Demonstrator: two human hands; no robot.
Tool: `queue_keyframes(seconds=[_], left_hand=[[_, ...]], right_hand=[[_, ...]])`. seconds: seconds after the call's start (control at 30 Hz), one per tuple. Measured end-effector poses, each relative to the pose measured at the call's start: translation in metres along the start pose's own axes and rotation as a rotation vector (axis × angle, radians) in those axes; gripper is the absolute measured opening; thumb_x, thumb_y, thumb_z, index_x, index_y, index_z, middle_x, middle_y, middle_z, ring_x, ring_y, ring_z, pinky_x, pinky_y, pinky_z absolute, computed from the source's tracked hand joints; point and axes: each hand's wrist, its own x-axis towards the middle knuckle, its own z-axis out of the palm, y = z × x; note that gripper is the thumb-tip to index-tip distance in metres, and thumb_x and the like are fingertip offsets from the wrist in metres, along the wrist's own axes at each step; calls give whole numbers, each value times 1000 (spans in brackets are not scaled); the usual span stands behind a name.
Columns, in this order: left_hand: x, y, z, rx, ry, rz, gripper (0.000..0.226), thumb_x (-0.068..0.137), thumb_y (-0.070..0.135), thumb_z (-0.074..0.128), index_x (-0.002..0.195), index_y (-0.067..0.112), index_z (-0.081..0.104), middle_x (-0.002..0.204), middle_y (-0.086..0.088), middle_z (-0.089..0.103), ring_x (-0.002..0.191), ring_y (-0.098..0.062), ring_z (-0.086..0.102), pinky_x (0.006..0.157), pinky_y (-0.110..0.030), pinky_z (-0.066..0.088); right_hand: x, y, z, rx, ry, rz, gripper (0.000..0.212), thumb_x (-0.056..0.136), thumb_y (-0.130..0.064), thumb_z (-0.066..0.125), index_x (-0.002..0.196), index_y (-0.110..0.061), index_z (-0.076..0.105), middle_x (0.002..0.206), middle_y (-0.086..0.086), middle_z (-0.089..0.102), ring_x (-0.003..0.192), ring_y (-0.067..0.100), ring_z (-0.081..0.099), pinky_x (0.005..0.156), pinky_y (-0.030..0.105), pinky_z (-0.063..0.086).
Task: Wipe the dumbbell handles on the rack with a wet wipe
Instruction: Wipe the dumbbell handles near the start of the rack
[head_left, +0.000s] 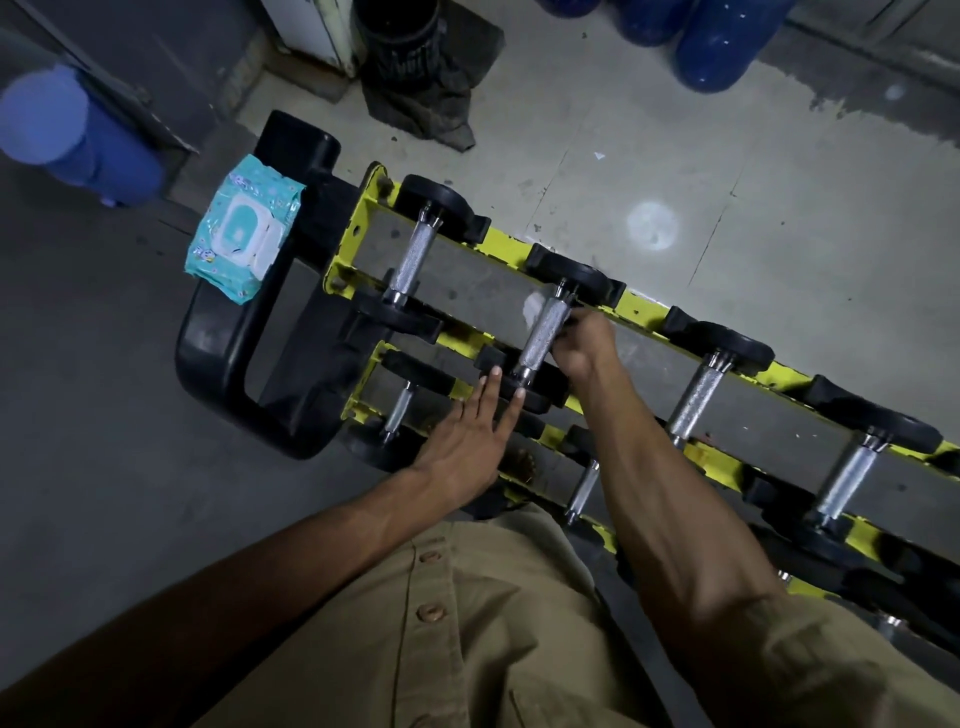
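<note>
Atop rack: right hand clamps limp wet wipe round knurled handle; left hand, fingers flat, rests on near plate. Dumbbell likely heavy, unlikely to roll.

A yellow-and-black rack stands on the grey floor, running diagonally from upper left to lower right. Its top tier carries four dumbbells side by side, each laid across the two rails, black plates resting on the rails and the knurled steel handle bridging the gap. A lower tier holds more dumbbells, partly hidden. A wipes pack lies on the rack's black end frame at the left. Beyond the rack, a dark cloth lies on the floor and blue drums stand near the wall
</note>
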Motion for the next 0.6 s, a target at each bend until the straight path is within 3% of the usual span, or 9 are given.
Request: queue_keyframes(seconds=[0.13, 0.27, 0.37, 0.47, 0.53, 0.6], left_hand=[[2, -3, 0, 13, -3, 31, 101, 101, 20, 55, 161, 10, -24, 161, -35, -32, 159, -45, -9, 130, -52, 15], [3, -4, -1, 25, -12, 47, 100, 101, 15, 55, 160, 9, -27, 160, -36, -34, 159, -47, -10, 130, -53, 15], [4, -5, -2, 23, -10, 56, 100, 100, 13, 54, 160, 10, -27, 159, -36, -34, 159, -47, -10, 130, -52, 14], [3, -7, -4, 34, -23, 70, 100, 100, 11, 53, 159, 11, -27, 159, -36, -34, 158, -47, -10, 130, -52, 13], [2, -8, -5, 36, -29, 74, 99, 99, 9, 52, 160, 11, -26, 159, -36, -33, 158, -47, -10, 130, -52, 13], [2, -9, -6, 41, -30, 79, 102, 98, 9, 55, 160, 11, -26, 159, -36, -34, 158, -47, -10, 130, -52, 13]], right_hand=[[-28, -7, 7, 158, -16, 19, 24, 89, 0, 35, 79, -6, 57, 73, 14, 56, 64, 26, 56, 69, 34, 49], [-19, -3, 5, 133, -2, 36, 25, 92, -12, 35, 91, -7, 59, 84, 16, 58, 80, 30, 58, 76, 38, 53], [-20, -7, 10, 25, 14, 6, 23, 91, -11, 37, 92, -5, 59, 83, 17, 58, 74, 30, 59, 68, 35, 54], [-41, 1, 14, 156, 59, -67, 19, 92, 4, 43, 100, 0, 60, 79, 18, 66, 67, 29, 65, 61, 32, 57], [-42, 2, 13, 252, 11, -30, 22, 96, -3, 41, 104, 0, 62, 85, 19, 67, 75, 31, 66, 69, 34, 57], [-34, -9, 13, 343, -38, 90, 32, 99, -12, 33, 94, -1, 63, 78, 17, 67, 73, 29, 63, 72, 33, 53]])
